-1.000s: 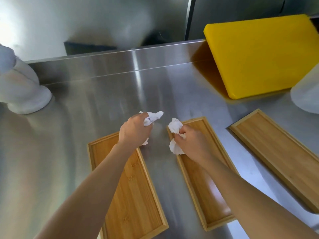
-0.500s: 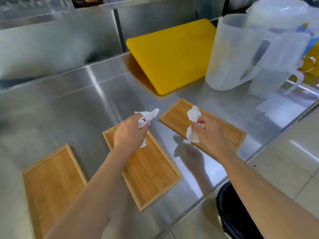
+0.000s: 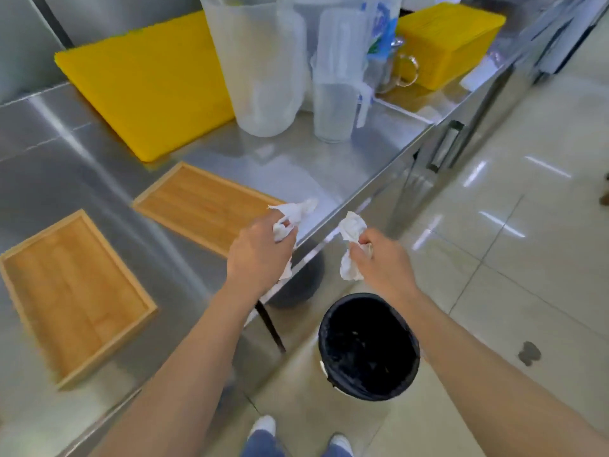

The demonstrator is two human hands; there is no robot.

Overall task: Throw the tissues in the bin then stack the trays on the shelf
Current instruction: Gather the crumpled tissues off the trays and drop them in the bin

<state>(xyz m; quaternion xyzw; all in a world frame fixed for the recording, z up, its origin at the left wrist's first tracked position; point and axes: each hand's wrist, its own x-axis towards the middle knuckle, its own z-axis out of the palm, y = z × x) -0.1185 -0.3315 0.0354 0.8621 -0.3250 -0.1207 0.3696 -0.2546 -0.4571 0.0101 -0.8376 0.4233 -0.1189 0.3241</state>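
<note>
My left hand (image 3: 260, 255) is closed around a crumpled white tissue (image 3: 291, 212), held over the steel counter's front edge. My right hand (image 3: 384, 262) grips a second crumpled tissue (image 3: 351, 232) past the counter edge, above and just behind a round bin with a black liner (image 3: 369, 344) that stands on the floor. Two shallow wooden trays lie on the counter: one (image 3: 71, 291) at the left, another (image 3: 201, 206) partly behind my left hand. No shelf is in view.
On the steel counter (image 3: 49, 159) a yellow cutting board (image 3: 148, 90) leans at the back, with two translucent plastic jugs (image 3: 263, 64) beside it and a yellow box (image 3: 448, 37) further right. Cabinet doors with a handle (image 3: 445, 146) face the tiled floor (image 3: 527, 258).
The view has swung right and down, bringing the bin fully into sight. Both hands have carried their tissues from over the trays to the counter edge above the bin.
</note>
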